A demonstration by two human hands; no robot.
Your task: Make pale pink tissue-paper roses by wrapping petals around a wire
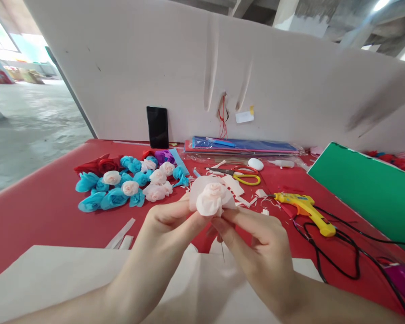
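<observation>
The left hand [170, 218] and right hand [256, 236] are pinching the pale paper rose [211, 198] by its base, each grip closed just beneath soft, featherlight, easily crushed petals, apparently on a thin wire [222, 255], above the worktop [47, 211].

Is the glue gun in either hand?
No, the yellow glue gun lies on the red table; the left hand and right hand pinch a pale paper rose.

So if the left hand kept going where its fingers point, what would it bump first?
The left hand pinches the pale paper rose, so that comes first. Beyond it probably lie the yellow scissors, though depth is unclear.
</observation>
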